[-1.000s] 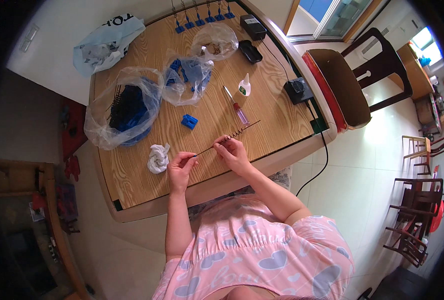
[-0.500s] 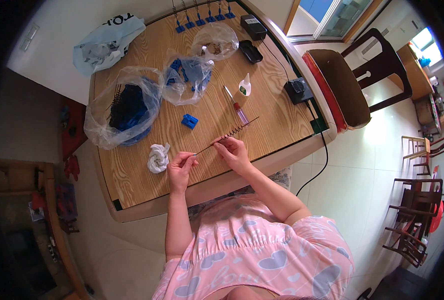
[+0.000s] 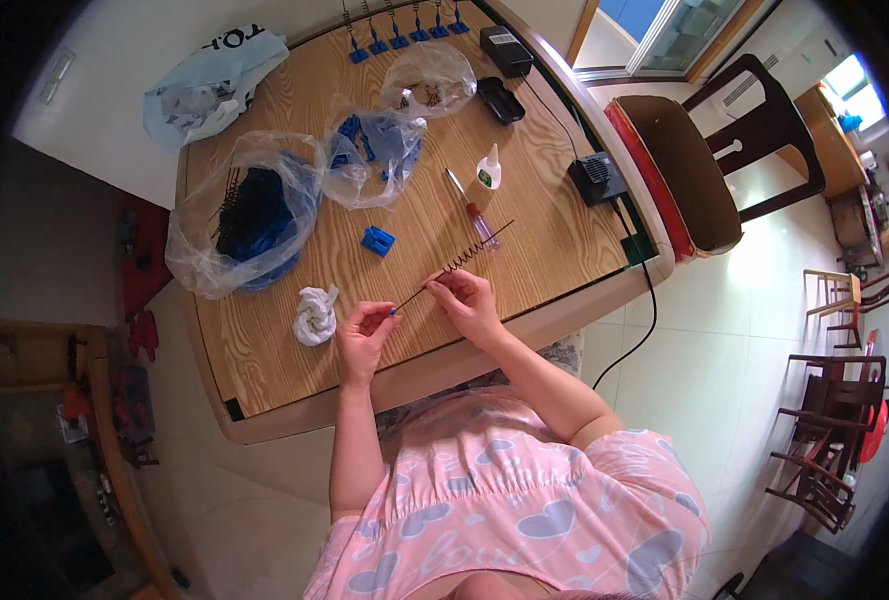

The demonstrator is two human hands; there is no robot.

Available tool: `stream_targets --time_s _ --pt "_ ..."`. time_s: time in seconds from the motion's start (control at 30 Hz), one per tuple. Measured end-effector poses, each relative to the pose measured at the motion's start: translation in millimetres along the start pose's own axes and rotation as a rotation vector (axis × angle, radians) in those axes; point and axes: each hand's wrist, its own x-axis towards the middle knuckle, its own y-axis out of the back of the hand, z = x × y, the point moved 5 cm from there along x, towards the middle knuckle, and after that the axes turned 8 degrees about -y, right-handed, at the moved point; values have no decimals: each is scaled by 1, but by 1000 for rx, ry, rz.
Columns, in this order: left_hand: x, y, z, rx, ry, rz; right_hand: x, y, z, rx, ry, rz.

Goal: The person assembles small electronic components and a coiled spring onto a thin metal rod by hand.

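Observation:
Over the near part of the table, my right hand (image 3: 468,306) pinches a dark wire with a spiral coil (image 3: 465,257), which points up to the right. At the wire's lower left end, my left hand (image 3: 363,338) pinches a small blue piece (image 3: 394,312); my fingers hide most of it. Beyond my hands lies a blue plastic block (image 3: 377,240). A screwdriver with a red and clear handle (image 3: 479,218) lies just past the coil, and a white dropper bottle (image 3: 490,172) stands behind it. A crumpled white cloth (image 3: 315,317) is left of my left hand.
Clear bags hold dark coils and blue parts (image 3: 255,215), blue pieces (image 3: 370,155) and small brownish bits (image 3: 427,85). Several blue stands with coiled wires (image 3: 399,42) line the far edge. Black adapter boxes (image 3: 597,180) with a cable sit at right, beside a cardboard box (image 3: 680,180).
A blue piece now shows at my left fingertips, on the wire's end. The coil's far end has risen slightly. My right hand keeps its pinch.

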Motion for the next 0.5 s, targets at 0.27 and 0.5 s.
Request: stream_targets --time_s 0.27,0.5 --pt "0 -1 1 -10 -74 -4 1 1 2 -5 0 12" --pt "1 -1 1 23 -95 -11 1 1 -1 20 4 24"
